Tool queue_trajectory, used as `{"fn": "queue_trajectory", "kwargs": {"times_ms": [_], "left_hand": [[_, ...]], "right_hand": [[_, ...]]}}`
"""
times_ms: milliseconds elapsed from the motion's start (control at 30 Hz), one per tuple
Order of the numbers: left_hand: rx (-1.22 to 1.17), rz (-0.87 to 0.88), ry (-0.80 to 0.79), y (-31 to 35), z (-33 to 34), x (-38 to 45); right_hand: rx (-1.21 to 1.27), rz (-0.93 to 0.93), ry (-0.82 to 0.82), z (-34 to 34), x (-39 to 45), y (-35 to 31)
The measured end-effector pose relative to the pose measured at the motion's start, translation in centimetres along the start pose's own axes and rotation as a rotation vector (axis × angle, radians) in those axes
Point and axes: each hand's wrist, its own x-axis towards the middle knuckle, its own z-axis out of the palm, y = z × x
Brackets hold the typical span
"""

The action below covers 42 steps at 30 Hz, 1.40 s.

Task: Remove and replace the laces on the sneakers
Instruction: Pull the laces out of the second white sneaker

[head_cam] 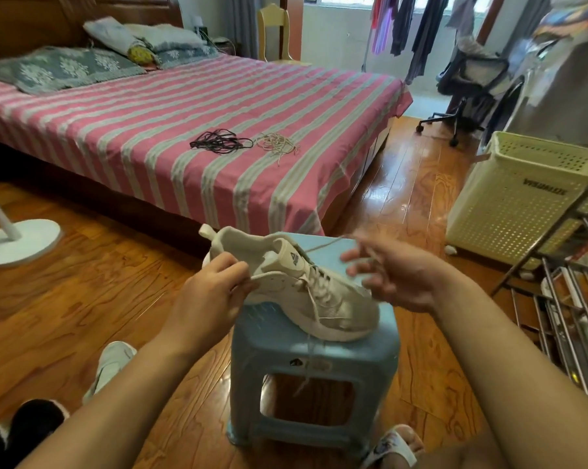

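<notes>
Bedroom floor, blue plastic stool point(363, 353): white sneaker point(306, 292) lies across it, toe toward the right hand point(397, 279).
Left hand point(211, 292) pinches the collar; blurred right fingers point(357, 262) appear curled round the lace point(326, 246), which runs up-right from the eyelets.

striped bed point(184, 130) | blue stool point(319, 353) – cream hamper point(509, 204) | fan base point(21, 242)

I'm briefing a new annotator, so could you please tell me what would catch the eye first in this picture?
A white leather sneaker sits on a pale blue plastic stool at centre, left hand gripping its collar, right hand pulling its lace. Behind, black laces and beige laces lie bundled on the pink-striped bed.
</notes>
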Motion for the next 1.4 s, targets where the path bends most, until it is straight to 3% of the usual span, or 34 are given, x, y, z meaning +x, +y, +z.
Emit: {"fn": "queue_trajectory", "kwargs": {"times_ms": [67, 133, 167, 233, 300, 400, 467, 533, 600, 667, 733, 800, 867, 933, 1033, 1267, 1400], "left_hand": [[0.025, 0.041, 0.021, 0.0, -0.4, 0.0], [0.051, 0.096, 0.023, 0.5, -0.6, 0.2], [0.062, 0.122, 0.02, 0.9, -0.7, 0.3], [0.084, 0.162, 0.017, 1.5, -1.0, 0.3], [0.108, 0.18, 0.019, 1.9, -1.2, 0.4], [0.128, 0.196, 0.014, 2.1, -1.3, 0.4], [0.14, 0.207, 0.018, 2.0, -1.4, 0.3], [0.142, 0.168, 0.032, 1.6, -1.5, 0.2], [0.14, 0.077, 0.043, 0.9, -1.5, 0.0], [0.135, -0.023, 0.052, 0.2, -1.3, 0.0], [0.125, -0.084, 0.049, -0.2, -1.0, 0.0], [0.114, -0.092, 0.051, -0.2, -0.8, 0.1], [0.071, -0.06, 0.048, 0.3, -0.7, 0.3], [0.034, -0.003, 0.045, 1.0, -0.5, 0.3], [0.034, 0.042, 0.045, 1.7, -0.4, 0.4], [-0.05, -0.049, -0.03, 0.8, -0.5, 0.3], [-0.052, -0.08, -0.048, 1.3, -0.6, 0.3]], "right_hand": [[-0.599, 0.008, 0.168, 0.7, -0.1, 0.8], [-1.008, -0.289, 0.436, 0.9, 1.0, 1.7], [-1.105, -0.466, 0.442, 1.4, 1.1, 1.7], [-1.062, -0.68, 0.246, 2.2, 1.4, 1.4], [-1.056, -0.76, 0.162, 3.1, 1.8, 1.6], [-1.051, -0.832, 0.367, 3.1, 2.5, 1.3], [-1.005, -0.735, 0.674, 0.9, 3.2, 0.7], [-0.884, -0.478, 0.943, -3.3, 3.6, 0.3], [-0.947, -0.222, 1.012, -6.7, 3.6, 1.2], [-1.088, -0.091, 0.973, -7.7, 3.7, 1.9], [-1.158, -0.142, 0.919, -6.9, 3.8, 1.9], [-1.147, -0.431, 0.808, -4.8, 3.6, 1.4], [-1.082, -0.733, 0.536, -1.3, 2.7, 1.3], [-1.096, -0.889, 0.337, 2.1, 1.9, 2.2], [-1.165, -1.037, 0.344, 3.8, 1.7, 3.0], [-1.222, -1.042, 0.082, 3.5, 1.3, 2.9], [-1.174, -0.908, 0.032, 3.6, 1.2, 2.7]]}}
